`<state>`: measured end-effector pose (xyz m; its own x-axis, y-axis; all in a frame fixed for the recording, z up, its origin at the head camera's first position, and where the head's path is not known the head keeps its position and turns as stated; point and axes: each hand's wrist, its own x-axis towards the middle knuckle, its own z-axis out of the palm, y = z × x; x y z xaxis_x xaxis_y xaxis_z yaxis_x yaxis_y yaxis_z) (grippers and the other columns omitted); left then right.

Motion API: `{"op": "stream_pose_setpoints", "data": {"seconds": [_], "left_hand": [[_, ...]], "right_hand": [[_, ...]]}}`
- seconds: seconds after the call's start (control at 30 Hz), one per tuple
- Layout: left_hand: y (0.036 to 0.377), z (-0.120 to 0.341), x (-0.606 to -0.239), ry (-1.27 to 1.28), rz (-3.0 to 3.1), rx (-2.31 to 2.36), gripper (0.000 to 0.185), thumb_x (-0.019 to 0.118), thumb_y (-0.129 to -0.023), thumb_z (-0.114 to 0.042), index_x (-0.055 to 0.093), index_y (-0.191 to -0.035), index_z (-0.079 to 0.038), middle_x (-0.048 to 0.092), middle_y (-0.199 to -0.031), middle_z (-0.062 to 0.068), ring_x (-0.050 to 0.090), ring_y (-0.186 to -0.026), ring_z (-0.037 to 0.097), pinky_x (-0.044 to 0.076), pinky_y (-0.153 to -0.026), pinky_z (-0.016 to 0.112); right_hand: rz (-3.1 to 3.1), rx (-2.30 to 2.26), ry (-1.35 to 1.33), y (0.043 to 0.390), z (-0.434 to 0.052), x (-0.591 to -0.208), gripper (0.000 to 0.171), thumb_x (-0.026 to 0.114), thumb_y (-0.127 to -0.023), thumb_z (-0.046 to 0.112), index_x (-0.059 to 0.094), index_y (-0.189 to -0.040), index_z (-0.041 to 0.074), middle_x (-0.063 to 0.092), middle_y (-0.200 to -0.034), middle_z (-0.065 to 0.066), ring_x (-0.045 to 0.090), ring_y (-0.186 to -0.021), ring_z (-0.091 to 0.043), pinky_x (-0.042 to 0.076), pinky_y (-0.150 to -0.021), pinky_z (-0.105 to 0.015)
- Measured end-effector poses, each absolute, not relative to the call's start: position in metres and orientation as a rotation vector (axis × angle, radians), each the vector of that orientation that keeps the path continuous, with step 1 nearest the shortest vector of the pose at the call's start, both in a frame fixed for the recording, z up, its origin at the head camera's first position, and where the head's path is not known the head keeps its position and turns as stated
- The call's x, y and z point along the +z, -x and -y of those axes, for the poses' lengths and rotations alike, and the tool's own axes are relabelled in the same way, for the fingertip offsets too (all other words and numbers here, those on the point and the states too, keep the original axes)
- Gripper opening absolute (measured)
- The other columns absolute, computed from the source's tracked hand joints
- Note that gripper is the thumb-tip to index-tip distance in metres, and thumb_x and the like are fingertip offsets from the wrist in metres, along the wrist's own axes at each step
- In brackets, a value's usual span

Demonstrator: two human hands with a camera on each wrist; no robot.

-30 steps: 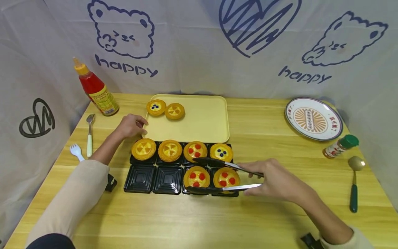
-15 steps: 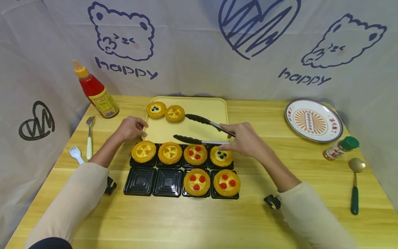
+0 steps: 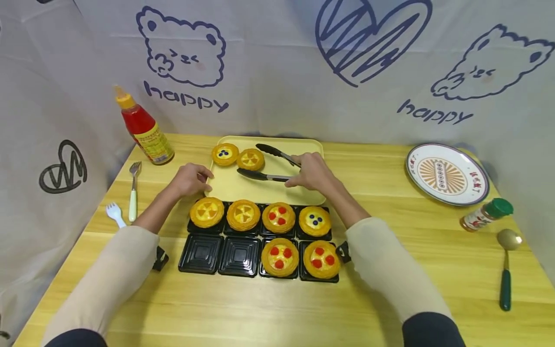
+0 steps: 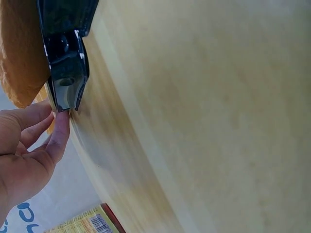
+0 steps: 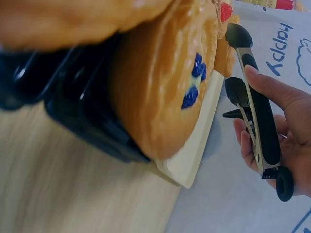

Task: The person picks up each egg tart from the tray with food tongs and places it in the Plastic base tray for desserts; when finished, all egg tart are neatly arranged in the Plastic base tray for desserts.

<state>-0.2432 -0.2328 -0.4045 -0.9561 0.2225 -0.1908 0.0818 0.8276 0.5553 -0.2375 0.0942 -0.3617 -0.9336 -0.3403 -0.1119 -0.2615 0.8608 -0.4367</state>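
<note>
My left hand (image 3: 191,179) grips the left edge of a pale yellow tray (image 3: 230,187) with thumb and fingers. The left wrist view shows its fingers (image 4: 58,138) at that edge, just past a black plastic box (image 4: 68,63). My right hand (image 3: 313,171) holds black-tipped tongs (image 3: 256,175), spread apart over the tray. Their tips lie on either side of an egg tart with orange wedges (image 3: 250,160); contact cannot be told. Touching it on the left is a blueberry tart (image 3: 225,154). In the right wrist view, my thumb presses the tongs' handle (image 5: 265,116).
In front of the tray stand two rows of black square boxes (image 3: 201,254); two at front left are bare, the others hold tarts (image 3: 279,258). A sauce bottle (image 3: 149,137), forks (image 3: 133,195), plate (image 3: 446,173), seasoning jar (image 3: 485,215) and spoon (image 3: 506,270) lie around.
My right hand has carried the tongs from above the front right tarts forward and left to the orange-wedge tart on the tray. My left hand stays at the tray's edge.
</note>
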Motion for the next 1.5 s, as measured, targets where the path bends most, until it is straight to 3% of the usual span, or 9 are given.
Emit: {"op": "stream_pose_setpoints", "data": {"seconds": [0.13,0.33,0.4,0.53,0.63,0.87,1.0,1.23,1.5], "left_hand": [[0.242,0.230,-0.404,-0.236,-2.760,0.827,0.033,0.070,-0.083,-0.007,0.064,-0.113,0.005,0.063,-0.104,0.023,0.062,-0.098,0.035,0.049,-0.078,0.040],[0.242,0.230,-0.402,-0.204,-2.750,0.826,0.033,0.070,-0.083,-0.007,0.064,-0.113,0.004,0.062,-0.106,0.024,0.061,-0.100,0.035,0.049,-0.078,0.040],[0.242,0.231,-0.402,-0.197,-2.749,0.824,0.033,0.070,-0.083,-0.007,0.064,-0.114,0.004,0.062,-0.107,0.024,0.061,-0.100,0.035,0.049,-0.078,0.039],[0.242,0.232,-0.402,-0.188,-2.747,0.826,0.033,0.070,-0.083,-0.007,0.064,-0.114,0.004,0.061,-0.107,0.024,0.060,-0.101,0.035,0.050,-0.078,0.040],[0.243,0.231,-0.402,-0.190,-2.752,0.830,0.033,0.070,-0.083,-0.007,0.064,-0.113,0.004,0.061,-0.106,0.023,0.060,-0.100,0.035,0.049,-0.079,0.041],[0.243,0.230,-0.401,-0.185,-2.761,0.827,0.032,0.070,-0.083,-0.006,0.064,-0.113,0.004,0.061,-0.105,0.023,0.061,-0.100,0.035,0.048,-0.080,0.042],[0.242,0.231,-0.401,-0.181,-2.763,0.810,0.033,0.070,-0.083,-0.007,0.064,-0.113,0.004,0.061,-0.105,0.023,0.061,-0.101,0.035,0.048,-0.081,0.042],[0.241,0.233,-0.402,-0.205,-2.758,0.837,0.032,0.070,-0.082,-0.006,0.064,-0.112,0.004,0.061,-0.102,0.023,0.062,-0.099,0.036,0.049,-0.076,0.038],[0.241,0.232,-0.404,-0.213,-2.758,0.853,0.032,0.070,-0.082,-0.006,0.064,-0.112,0.005,0.062,-0.104,0.024,0.062,-0.100,0.037,0.049,-0.079,0.041]], "right_hand": [[-2.880,-0.636,0.450,0.239,-0.094,-0.364,0.071,0.078,-0.077,0.034,0.051,-0.136,0.005,0.051,-0.054,-0.006,0.016,-0.040,-0.008,0.024,-0.042,-0.020],[-2.875,-0.639,0.437,0.228,-0.100,-0.360,0.070,0.076,-0.079,0.035,0.049,-0.138,0.009,0.024,-0.042,0.005,0.018,-0.038,-0.008,0.025,-0.039,-0.020],[-2.867,-0.641,0.452,0.220,-0.104,-0.356,0.070,0.076,-0.080,0.036,0.048,-0.139,0.010,0.031,-0.045,0.002,0.023,-0.040,-0.010,0.027,-0.041,-0.021],[-2.889,-0.652,0.543,0.201,-0.117,-0.347,0.069,0.077,-0.079,0.034,0.050,-0.137,0.009,0.070,-0.082,-0.012,0.055,-0.059,-0.016,0.040,-0.051,-0.024],[-2.910,-0.659,0.612,0.185,-0.129,-0.340,0.068,0.078,-0.078,0.033,0.052,-0.136,0.008,0.067,-0.116,-0.018,0.066,-0.084,-0.023,0.046,-0.059,-0.027],[-2.927,-0.749,0.744,0.143,-0.148,-0.331,0.067,0.080,-0.075,0.030,0.056,-0.131,0.004,0.062,-0.124,-0.015,0.067,-0.082,-0.023,0.051,-0.070,-0.034],[-2.893,-0.813,0.818,0.113,-0.151,-0.324,0.066,0.082,-0.073,0.028,0.058,-0.129,0.004,0.062,-0.124,-0.013,0.068,-0.096,-0.022,0.054,-0.080,-0.037],[-2.796,-0.800,0.866,0.074,-0.145,-0.322,0.064,0.082,-0.073,0.028,0.060,-0.128,0.005,0.070,-0.111,-0.011,0.064,-0.076,-0.011,0.049,-0.063,-0.022],[-2.734,-0.801,0.955,0.059,-0.135,-0.341,0.063,0.083,-0.071,0.023,0.060,-0.126,0.002,0.072,-0.099,-0.007,0.065,-0.079,-0.012,0.055,-0.069,-0.025]]}}
